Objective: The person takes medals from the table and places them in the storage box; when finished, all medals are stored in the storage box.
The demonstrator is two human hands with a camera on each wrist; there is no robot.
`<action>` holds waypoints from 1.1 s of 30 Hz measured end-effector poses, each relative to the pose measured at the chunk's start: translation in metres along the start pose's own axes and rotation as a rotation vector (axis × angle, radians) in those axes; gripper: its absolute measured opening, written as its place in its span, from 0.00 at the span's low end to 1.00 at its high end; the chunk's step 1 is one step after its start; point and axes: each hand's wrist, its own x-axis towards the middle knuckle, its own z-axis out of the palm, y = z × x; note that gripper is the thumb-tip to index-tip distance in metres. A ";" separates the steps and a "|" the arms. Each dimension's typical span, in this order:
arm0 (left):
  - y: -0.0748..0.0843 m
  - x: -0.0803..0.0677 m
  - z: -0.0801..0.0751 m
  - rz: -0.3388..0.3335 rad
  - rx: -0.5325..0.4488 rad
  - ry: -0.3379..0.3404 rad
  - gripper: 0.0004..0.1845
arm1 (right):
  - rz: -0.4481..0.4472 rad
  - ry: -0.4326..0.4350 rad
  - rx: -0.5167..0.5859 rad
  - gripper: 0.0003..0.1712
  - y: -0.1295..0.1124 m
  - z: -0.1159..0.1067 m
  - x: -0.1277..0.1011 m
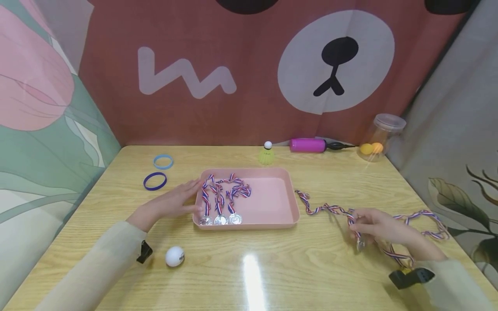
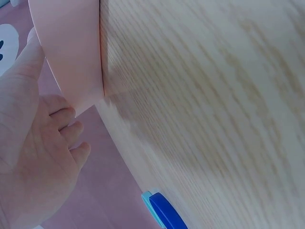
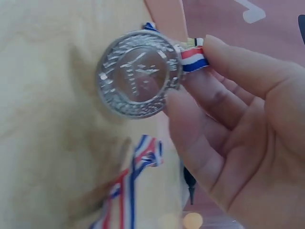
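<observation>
My left hand [image 1: 171,204] rests at the left end of a pink tray [image 1: 272,201], its fingers fairly straight along the outside wall and the thumb at the rim. Inside the tray lie three silver medals [image 1: 221,220] side by side, their red, white and blue ribbons bunched behind them. To the right of the tray, my right hand [image 1: 383,226] pinches the ribbon of another silver medal [image 3: 138,74] close to its disc. That medal hangs tilted over the table, and its twisted ribbon [image 1: 330,209] trails left towards the tray.
Another striped ribbon [image 1: 437,229] lies under and beyond the right forearm, with a gold medal partly hidden at the wrist. A white ball [image 1: 174,256] sits front left. Two wristbands [image 1: 155,181], a shuttlecock [image 1: 266,155], a magenta pump [image 1: 307,145] and a clear jar [image 1: 383,134] stand farther back.
</observation>
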 end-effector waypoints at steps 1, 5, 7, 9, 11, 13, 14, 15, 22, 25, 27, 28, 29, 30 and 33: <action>0.000 0.000 0.000 0.002 0.000 0.001 0.44 | -0.001 0.015 -0.007 0.04 -0.002 -0.002 0.001; 0.001 -0.001 -0.001 0.005 0.004 0.004 0.44 | 0.020 0.085 -0.070 0.05 -0.013 -0.012 0.006; 0.000 0.000 -0.001 0.002 0.007 0.003 0.44 | 0.053 0.124 -0.101 0.08 -0.019 -0.018 0.007; -0.001 0.000 0.000 0.002 0.009 0.002 0.44 | 0.086 0.166 -0.133 0.10 -0.026 -0.024 0.009; -0.001 0.001 0.000 0.000 0.010 0.000 0.44 | 0.106 0.211 -0.147 0.10 -0.033 -0.029 0.011; -0.002 0.001 0.001 -0.006 0.008 -0.001 0.44 | 0.115 0.252 -0.163 0.10 -0.039 -0.033 0.014; -0.002 0.001 0.001 -0.007 0.007 0.000 0.44 | 0.119 0.274 -0.166 0.10 -0.043 -0.035 0.016; -0.002 0.001 0.001 -0.007 0.006 0.000 0.44 | 0.119 0.293 -0.164 0.10 -0.046 -0.037 0.017; -0.006 0.003 0.003 0.030 0.005 0.007 0.45 | 0.117 0.389 -0.123 0.12 -0.070 -0.052 0.024; -0.007 0.003 0.003 0.034 0.001 0.008 0.45 | 0.093 0.451 -0.110 0.11 -0.082 -0.059 0.026; -0.007 0.003 0.003 0.032 0.001 0.008 0.45 | 0.071 0.486 -0.083 0.09 -0.089 -0.063 0.028; -0.006 0.003 0.003 0.031 0.001 0.006 0.45 | 0.065 0.508 -0.072 0.09 -0.092 -0.064 0.029; -0.006 0.003 0.003 0.030 0.001 0.006 0.45 | 0.059 0.531 -0.061 0.08 -0.096 -0.065 0.030; -0.005 0.003 0.003 0.029 0.001 0.004 0.45 | 0.052 0.551 -0.054 0.07 -0.100 -0.066 0.031; -0.005 0.003 0.002 0.027 0.001 0.003 0.45 | 0.045 0.612 -0.029 0.08 -0.112 -0.068 0.034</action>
